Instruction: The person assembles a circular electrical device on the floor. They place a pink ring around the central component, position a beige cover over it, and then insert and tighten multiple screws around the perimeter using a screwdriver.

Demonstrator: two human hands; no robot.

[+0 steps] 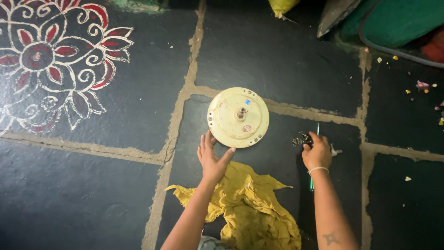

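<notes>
- Nearest to the person, a crumpled yellow cloth (252, 203) lies on the dark stone floor (92, 194), spread between the two forearms.
- Just past the cloth, the left hand (211, 157) rests with fingers spread and loose, the fingertips and thumb touching the near edge of a round cream-coloured metal disc (238, 117); it grips nothing.
- On the other side, the right hand (317, 153) wears a thin white band at the wrist, and its fingers are curled down over a small heap of screws (298, 140); whether they have pinched one, I cannot tell.
- A green-handled screwdriver (317, 129) lies under that right hand, its shaft showing beyond the knuckles and again beside the wrist.
- Lying flat on the floor, the disc sits just ahead of the left hand, with a short spindle standing at its middle and small holes along its rim; it sits across a pale mortar joint between slabs.
- Further off to the left, a white and red flower pattern (51, 60) is drawn on the floor, well apart from the disc.
- Farthest away, at the upper right, a green mat (402, 21) covers the floor, with small petals and scraps (423, 85) scattered near it.
</notes>
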